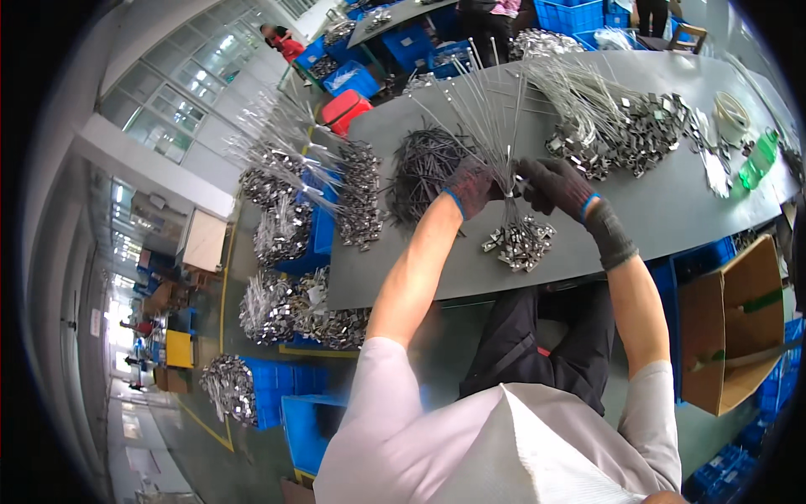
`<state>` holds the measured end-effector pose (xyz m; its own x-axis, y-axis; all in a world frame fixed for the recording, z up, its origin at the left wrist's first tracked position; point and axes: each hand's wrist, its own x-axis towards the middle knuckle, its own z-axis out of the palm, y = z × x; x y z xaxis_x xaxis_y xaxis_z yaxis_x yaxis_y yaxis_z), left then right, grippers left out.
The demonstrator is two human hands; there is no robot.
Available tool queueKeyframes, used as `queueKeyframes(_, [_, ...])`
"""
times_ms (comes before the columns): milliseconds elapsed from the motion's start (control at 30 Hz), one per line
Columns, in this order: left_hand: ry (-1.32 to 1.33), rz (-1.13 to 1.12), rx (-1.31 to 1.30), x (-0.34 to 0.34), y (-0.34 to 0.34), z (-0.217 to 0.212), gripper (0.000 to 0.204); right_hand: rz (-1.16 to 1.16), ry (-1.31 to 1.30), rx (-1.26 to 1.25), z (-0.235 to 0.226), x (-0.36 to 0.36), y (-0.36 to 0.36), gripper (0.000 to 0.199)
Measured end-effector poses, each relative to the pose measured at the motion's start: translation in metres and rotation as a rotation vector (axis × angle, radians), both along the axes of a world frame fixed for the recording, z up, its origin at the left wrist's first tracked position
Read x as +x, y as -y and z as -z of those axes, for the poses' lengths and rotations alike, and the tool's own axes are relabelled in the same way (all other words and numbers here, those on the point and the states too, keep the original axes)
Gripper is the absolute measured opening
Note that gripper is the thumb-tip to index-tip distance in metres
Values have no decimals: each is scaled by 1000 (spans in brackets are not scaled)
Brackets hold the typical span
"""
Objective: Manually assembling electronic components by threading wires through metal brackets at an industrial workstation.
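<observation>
A bundle of long thin metal strips [491,109] stands fanned out over the grey table, its small square metal heads [522,244] clustered at the near end. My left hand [472,186], in a dark glove with a blue cuff, closes round the bundle's left side above the heads. From the right, my right hand [558,186], also gloved, is closed with its fingertips against the strips. Whatever those fingertips pinch is too small to make out. Just left of my left hand lies a heap of short dark strips [420,172].
More metal strips with heads [621,126] lie piled at the right of the grey table [613,214]. Beyond them are a tape roll [730,116] and a green bottle [758,160]. Blue crates [285,382] of metal parts stand left; a cardboard box [730,328] is at right.
</observation>
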<state>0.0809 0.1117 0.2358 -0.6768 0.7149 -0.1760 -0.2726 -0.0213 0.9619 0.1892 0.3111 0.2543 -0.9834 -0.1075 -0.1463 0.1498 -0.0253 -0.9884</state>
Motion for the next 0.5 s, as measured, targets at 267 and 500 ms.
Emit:
queueKeyframes(267, [-48,48,-140,4,8,-25,21,157,-541,471,-6,19,21,31])
queueKeyframes(500, [-1152,266,-596,10,14,-43,16,-53,-899,645,44,7,9,49])
